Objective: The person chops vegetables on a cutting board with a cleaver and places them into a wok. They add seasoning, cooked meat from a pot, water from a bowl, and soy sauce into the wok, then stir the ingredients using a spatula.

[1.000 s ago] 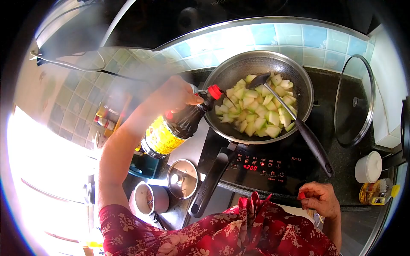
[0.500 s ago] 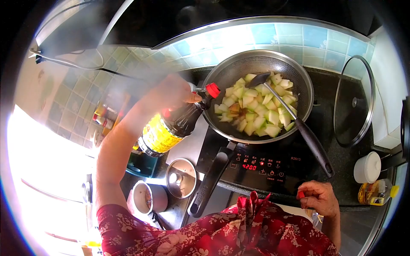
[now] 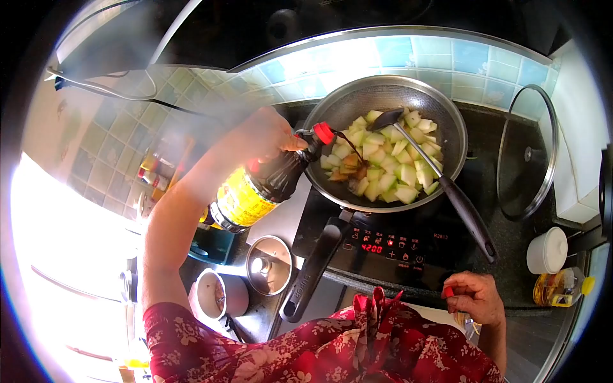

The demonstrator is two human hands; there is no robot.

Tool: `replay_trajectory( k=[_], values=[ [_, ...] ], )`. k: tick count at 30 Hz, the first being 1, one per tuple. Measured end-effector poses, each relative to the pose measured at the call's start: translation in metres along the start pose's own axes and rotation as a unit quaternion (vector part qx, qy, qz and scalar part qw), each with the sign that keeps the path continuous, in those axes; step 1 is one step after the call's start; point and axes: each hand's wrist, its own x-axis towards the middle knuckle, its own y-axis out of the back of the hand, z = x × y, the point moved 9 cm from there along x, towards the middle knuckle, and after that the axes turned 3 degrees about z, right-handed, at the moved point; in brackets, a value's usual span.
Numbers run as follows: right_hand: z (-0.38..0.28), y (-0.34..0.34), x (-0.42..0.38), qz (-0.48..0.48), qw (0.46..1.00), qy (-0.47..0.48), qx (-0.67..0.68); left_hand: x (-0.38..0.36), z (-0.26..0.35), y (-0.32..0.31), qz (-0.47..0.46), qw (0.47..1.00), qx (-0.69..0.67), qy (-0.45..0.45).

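Observation:
My left hand [image 3: 271, 135] is closed around the handle of a large bottle of dark sauce [image 3: 255, 195] with a yellow label, which looks like soy sauce. The bottle tilts over the left rim of the wok [image 3: 428, 96], and a thin dark stream runs from its red spout onto chopped pale-green vegetable pieces [image 3: 389, 166]. Some pieces there are stained brown. Resting in the wok is a spatula [image 3: 469, 210], its black handle hanging over the rim. My right hand [image 3: 476, 297], low at the right by the counter edge, pinches a small red cap [image 3: 448, 292].
Below the wok is a lit induction cooktop [image 3: 383, 249]. A glass lid [image 3: 530, 153] leans at the right wall, above a white lidded jar [image 3: 547, 250] and an oil bottle [image 3: 562, 287]. Left of the wok handle [image 3: 313, 274] stand a small pot [image 3: 233, 297] and a metal lid [image 3: 269, 265].
The bottle has tipped slightly further and moved a little right. Dark sauce now streams from its spout into the wok, and the brown patch has deepened. My right hand has barely moved.

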Motion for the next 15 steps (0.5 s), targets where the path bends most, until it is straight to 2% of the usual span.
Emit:
replay_trajectory(
  k=[2,4,8,10,11,12,15],
  values=[
    [0.000,0.000,-0.001,-0.002,1.000,0.007,-0.014,-0.001,0.002,0.001,0.010,1.000,0.010,-0.007],
    [-0.002,0.000,-0.001,0.000,1.000,0.007,-0.017,-0.001,0.007,-0.001,-0.004,0.997,-0.055,-0.060],
    [-0.002,-0.001,-0.001,0.009,1.000,0.008,-0.018,0.000,0.002,0.010,0.027,0.997,-0.059,-0.037],
    [-0.003,-0.003,-0.001,0.006,1.000,0.003,-0.014,-0.002,0.011,0.018,0.059,0.993,0.010,-0.099],
    [-0.002,-0.004,0.000,0.003,1.000,-0.003,-0.008,-0.004,0.009,0.018,0.060,0.993,0.008,-0.098],
    [-0.001,-0.004,0.000,0.002,1.000,-0.004,-0.010,-0.009,0.018,0.021,0.068,0.984,-0.015,-0.165],
    [-0.005,-0.009,0.001,-0.010,0.999,0.020,-0.025,-0.012,0.016,0.030,0.072,0.974,-0.003,-0.213]
  ],
)
